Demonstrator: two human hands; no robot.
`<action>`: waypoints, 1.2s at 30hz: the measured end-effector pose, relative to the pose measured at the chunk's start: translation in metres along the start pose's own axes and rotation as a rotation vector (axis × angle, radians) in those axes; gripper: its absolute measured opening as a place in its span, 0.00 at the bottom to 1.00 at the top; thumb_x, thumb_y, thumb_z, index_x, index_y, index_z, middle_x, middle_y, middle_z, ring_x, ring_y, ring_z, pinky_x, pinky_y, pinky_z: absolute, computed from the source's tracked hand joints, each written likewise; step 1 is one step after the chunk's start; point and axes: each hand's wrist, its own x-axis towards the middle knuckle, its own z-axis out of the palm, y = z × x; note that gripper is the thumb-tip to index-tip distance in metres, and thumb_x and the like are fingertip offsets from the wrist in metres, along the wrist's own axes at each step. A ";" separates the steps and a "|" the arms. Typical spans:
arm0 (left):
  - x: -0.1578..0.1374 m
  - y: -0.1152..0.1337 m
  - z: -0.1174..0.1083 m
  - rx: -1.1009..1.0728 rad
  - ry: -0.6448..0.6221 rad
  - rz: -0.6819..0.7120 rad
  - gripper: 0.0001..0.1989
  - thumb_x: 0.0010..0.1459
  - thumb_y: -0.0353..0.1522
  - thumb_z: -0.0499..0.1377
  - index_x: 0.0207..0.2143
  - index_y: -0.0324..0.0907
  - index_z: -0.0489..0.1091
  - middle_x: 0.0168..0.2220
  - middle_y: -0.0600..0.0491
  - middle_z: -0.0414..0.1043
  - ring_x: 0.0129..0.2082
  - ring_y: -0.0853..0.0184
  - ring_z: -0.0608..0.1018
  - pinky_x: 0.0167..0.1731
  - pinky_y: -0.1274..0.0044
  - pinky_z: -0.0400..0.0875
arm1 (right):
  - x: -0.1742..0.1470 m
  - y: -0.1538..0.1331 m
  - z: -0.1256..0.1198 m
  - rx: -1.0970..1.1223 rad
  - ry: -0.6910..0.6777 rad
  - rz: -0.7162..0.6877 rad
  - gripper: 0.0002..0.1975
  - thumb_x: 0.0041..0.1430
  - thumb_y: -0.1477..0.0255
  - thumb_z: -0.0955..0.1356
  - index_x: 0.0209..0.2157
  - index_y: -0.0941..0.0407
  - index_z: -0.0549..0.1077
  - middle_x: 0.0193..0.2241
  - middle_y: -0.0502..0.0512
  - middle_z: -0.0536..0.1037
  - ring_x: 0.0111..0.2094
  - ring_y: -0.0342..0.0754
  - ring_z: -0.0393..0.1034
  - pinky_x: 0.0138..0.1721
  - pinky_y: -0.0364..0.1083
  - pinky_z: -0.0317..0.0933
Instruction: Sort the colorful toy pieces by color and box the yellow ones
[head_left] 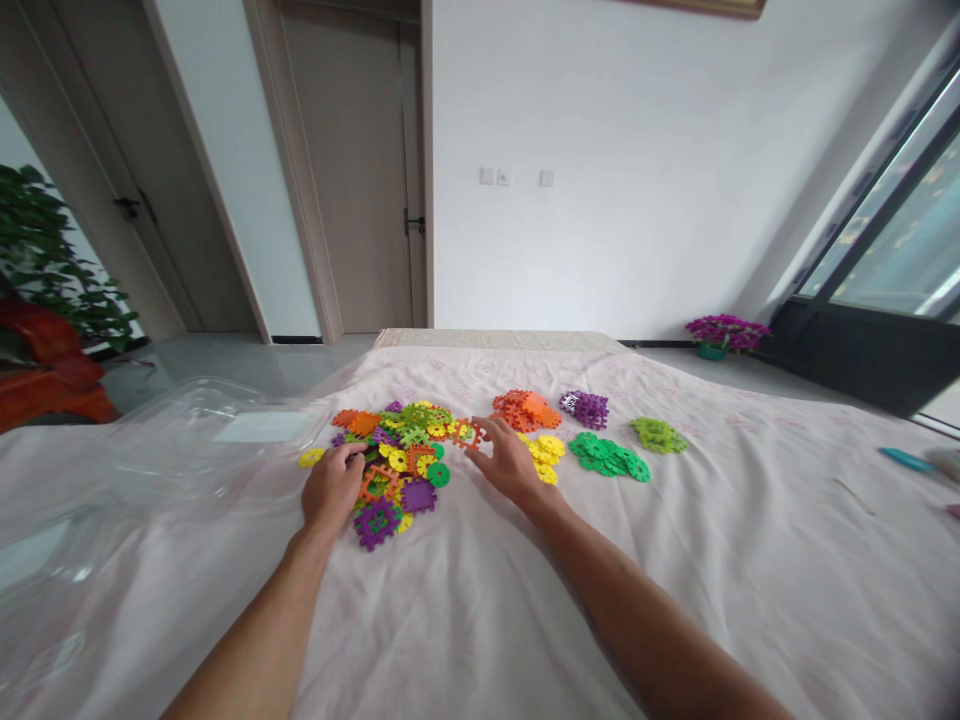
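The right hand (510,463) pinched an orange frame (457,436) by its right edge, just beside the mixed pile (397,460). The left hand (332,487) lay at the pile's left side; whether it gripped anything could not be determined. The frame appeared to be light, stiff plastic, possibly slippery; its toothed rim offered the soundest hold.

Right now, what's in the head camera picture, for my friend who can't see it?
A person's right hand holds a notched, square orange plastic frame; the left hand is at a multicoloured heap of plastic pieces. To the right, an orange pile, a purple pile, a yellow pile, a green pile and a lime-green pile lie on pale pink cloth.
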 end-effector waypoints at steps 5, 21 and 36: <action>0.000 0.000 0.000 -0.014 -0.001 0.010 0.17 0.60 0.38 0.51 0.47 0.50 0.75 0.50 0.51 0.74 0.49 0.59 0.76 0.46 0.71 0.69 | 0.016 0.038 -0.021 -0.036 0.180 0.241 0.26 0.54 0.69 0.70 0.55 0.58 0.71 0.50 0.64 0.74 0.40 0.51 0.73 0.48 0.53 0.67; -0.002 0.001 0.000 -0.002 0.009 0.018 0.17 0.61 0.37 0.50 0.47 0.49 0.75 0.50 0.51 0.75 0.48 0.60 0.76 0.44 0.72 0.69 | 0.027 0.064 -0.028 0.125 0.240 0.375 0.19 0.54 0.77 0.64 0.46 0.58 0.77 0.44 0.59 0.80 0.43 0.51 0.76 0.47 0.51 0.69; -0.003 0.001 0.000 0.005 0.013 0.017 0.17 0.60 0.37 0.51 0.46 0.51 0.75 0.50 0.52 0.75 0.47 0.60 0.76 0.44 0.72 0.69 | -0.006 -0.039 0.018 -0.072 -0.311 -0.132 0.12 0.59 0.61 0.71 0.42 0.53 0.77 0.43 0.55 0.77 0.47 0.51 0.67 0.50 0.49 0.59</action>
